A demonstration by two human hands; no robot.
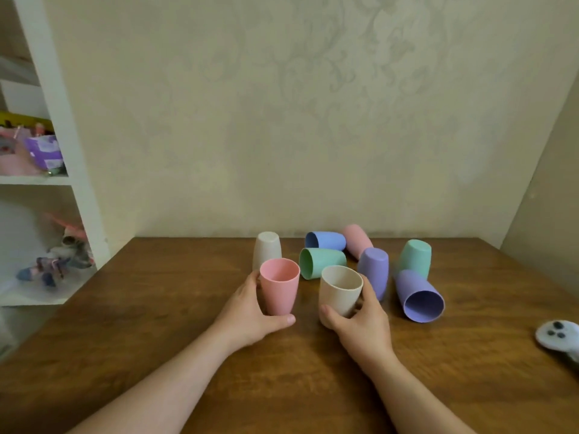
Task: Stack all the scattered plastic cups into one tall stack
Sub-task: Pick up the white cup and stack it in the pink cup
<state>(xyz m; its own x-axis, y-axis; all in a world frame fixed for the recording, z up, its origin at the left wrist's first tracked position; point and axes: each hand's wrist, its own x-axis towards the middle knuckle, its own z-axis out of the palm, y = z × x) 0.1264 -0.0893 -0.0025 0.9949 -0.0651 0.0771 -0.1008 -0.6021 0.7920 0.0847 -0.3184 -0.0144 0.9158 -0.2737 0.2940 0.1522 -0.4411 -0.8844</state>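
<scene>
Left hand around upright pink cup, right hand around tilted beige cup; no legible writing.

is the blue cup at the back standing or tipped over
Tipped over. The blue cup lies on its side on the table, its open mouth facing left.

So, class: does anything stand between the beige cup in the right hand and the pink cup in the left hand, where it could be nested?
Nothing visible does. The right hand holds the beige cup beside the pink cup in the left hand, with only bare table in the gap; the other cups lie behind.
</scene>
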